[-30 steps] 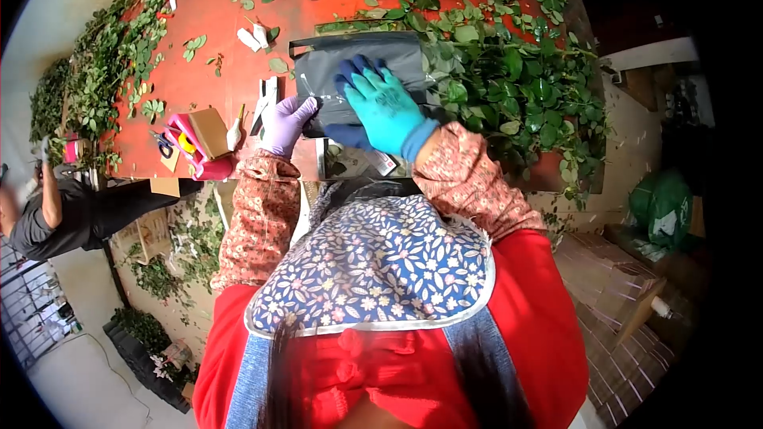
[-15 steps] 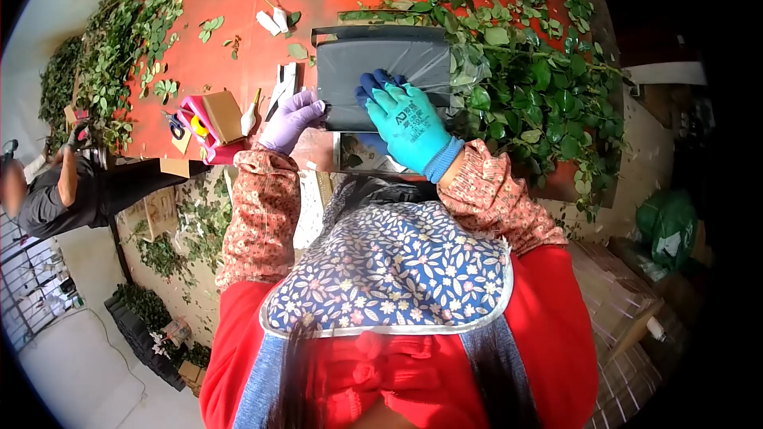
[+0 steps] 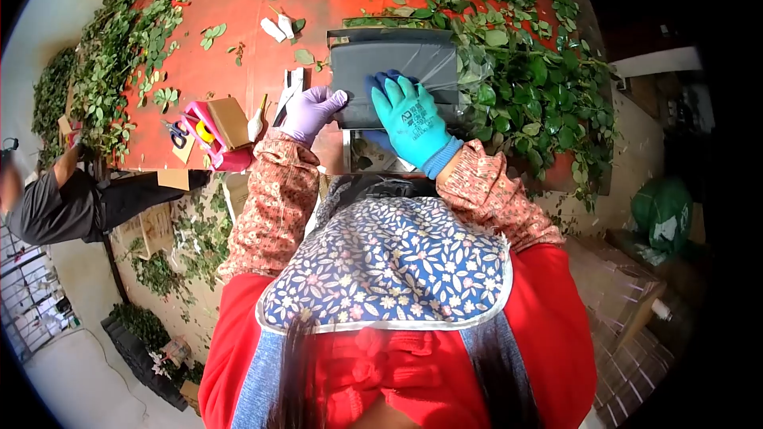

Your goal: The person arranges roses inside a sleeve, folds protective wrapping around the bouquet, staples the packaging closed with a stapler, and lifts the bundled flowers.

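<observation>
A dark rectangular panel [image 3: 358,63], covered by creased clear plastic film [image 3: 474,65], lies in front of me on the red table. My left hand [image 3: 311,114], in a purple glove, pinches at the panel's left edge, where the film seems to be between thumb and finger. Spread flat on the panel's right half is my right hand [image 3: 412,121] in a teal glove. A dark blue finger-like shape shows just beyond its fingertips; I cannot tell whether it is a shadow. White-handled shears [image 3: 290,94] lie behind my left hand.
Leafy green stems [image 3: 540,95] heap along the right and far side, more [image 3: 147,32] at the left. Left of my hand stand a pink holder [image 3: 230,160] with a cardboard piece, scissors [image 3: 176,133] and a white nozzle bottle [image 3: 256,123]. Another person [image 3: 60,202] is at far left.
My left hand has gone from a looser hold at the panel's left edge to a tight pinch, slightly further right in view. My right hand stays flat. The view has shifted slightly.
</observation>
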